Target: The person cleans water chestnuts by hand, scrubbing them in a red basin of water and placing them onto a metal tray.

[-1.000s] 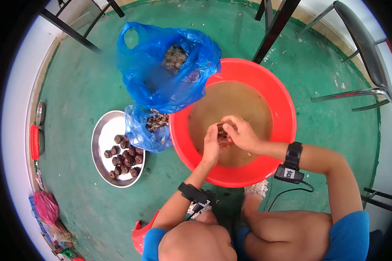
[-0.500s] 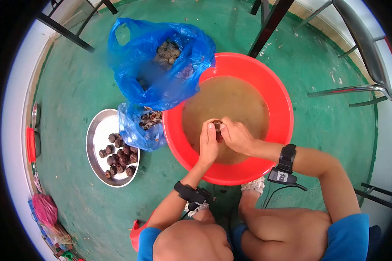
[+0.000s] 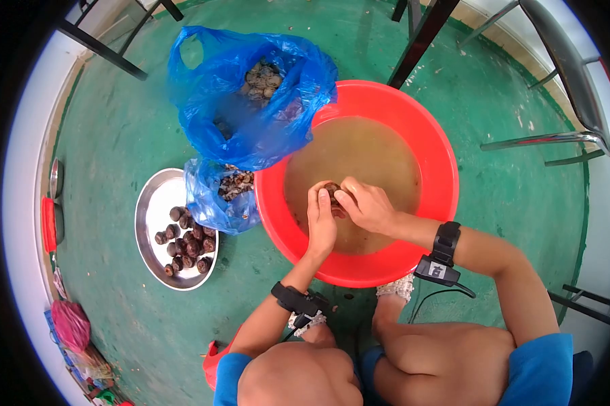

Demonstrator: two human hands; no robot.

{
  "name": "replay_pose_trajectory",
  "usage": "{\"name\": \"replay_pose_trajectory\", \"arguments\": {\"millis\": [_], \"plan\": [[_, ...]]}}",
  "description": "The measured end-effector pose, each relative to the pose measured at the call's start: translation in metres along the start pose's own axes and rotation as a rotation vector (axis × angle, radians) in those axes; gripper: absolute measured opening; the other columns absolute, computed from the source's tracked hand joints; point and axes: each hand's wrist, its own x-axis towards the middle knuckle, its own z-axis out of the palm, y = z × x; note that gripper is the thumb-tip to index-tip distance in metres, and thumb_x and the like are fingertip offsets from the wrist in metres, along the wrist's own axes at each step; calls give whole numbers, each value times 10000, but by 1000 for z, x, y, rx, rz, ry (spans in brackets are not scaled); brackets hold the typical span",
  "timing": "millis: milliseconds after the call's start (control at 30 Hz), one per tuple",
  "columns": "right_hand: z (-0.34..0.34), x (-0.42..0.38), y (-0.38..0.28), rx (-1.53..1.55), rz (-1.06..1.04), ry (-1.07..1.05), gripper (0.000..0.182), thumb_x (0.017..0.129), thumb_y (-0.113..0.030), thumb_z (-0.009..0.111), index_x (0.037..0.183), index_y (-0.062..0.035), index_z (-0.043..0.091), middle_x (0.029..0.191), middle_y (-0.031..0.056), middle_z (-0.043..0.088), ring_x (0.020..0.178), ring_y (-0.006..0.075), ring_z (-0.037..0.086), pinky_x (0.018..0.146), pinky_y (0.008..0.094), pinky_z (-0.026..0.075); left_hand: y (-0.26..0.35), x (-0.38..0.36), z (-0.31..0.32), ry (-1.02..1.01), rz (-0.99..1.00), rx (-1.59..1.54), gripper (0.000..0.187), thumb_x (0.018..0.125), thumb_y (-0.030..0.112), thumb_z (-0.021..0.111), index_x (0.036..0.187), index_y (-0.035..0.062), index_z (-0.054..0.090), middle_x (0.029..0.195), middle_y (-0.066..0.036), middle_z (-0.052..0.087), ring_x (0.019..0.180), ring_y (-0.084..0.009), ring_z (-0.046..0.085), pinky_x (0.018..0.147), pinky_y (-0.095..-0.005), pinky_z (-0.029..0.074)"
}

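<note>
Over the muddy water of a red basin (image 3: 439, 183), my two hands hold one dark brown, round water chestnut (image 3: 332, 189) between them. My left hand (image 3: 322, 220) wraps its fingers round it from the left, thumb on top. From the right, my right hand (image 3: 367, 206) presses its thumb and bent fingers against it. The fingers hide much of it. Left of the basin, a steel tray (image 3: 144, 223) carries several wet, dark water chestnuts (image 3: 192, 247).
A large blue plastic bag (image 3: 203, 108) with several greyish, muddy lumps overlaps the basin's rim. Below it, a smaller blue bag (image 3: 207, 206) holds brown scraps. A chair (image 3: 562, 74) stands at right, dark table legs (image 3: 420, 47) at the back. My feet are close to the basin.
The water chestnut has turned slightly between my fingers and shows more of its top. My right thumb has shifted a little left on it. My hands stay over the basin.
</note>
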Motion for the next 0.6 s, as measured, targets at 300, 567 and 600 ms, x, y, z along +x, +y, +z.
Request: {"name": "replay_pose_trajectory", "arguments": {"millis": [300, 567, 600], "plan": [[11, 3, 8, 153, 31, 91, 151, 811, -132, 429, 746, 4, 425, 623, 221, 514, 577, 376, 523, 491, 407, 399, -4, -1, 0, -31, -68, -127, 256, 897, 211, 314, 1051, 24, 399, 889, -69, 489, 740, -121, 512, 619, -243, 450], [3, 4, 3, 233, 50, 48, 147, 787, -116, 464, 721, 14, 447, 608, 211, 512, 553, 343, 534, 484, 359, 412, -10, 6, -16, -79, -307, -575, 265, 900, 266, 301, 979, 46, 425, 843, -88, 508, 774, -157, 512, 686, -286, 428], [3, 3, 2, 234, 49, 49, 147, 787, -116, 464, 721, 14, 447, 608, 211, 512, 553, 343, 534, 484, 359, 412, -7, 10, -19, -93, -366, -694, 270, 900, 280, 294, 945, 51, 429, 819, -92, 510, 771, -168, 514, 683, -289, 427]]}}
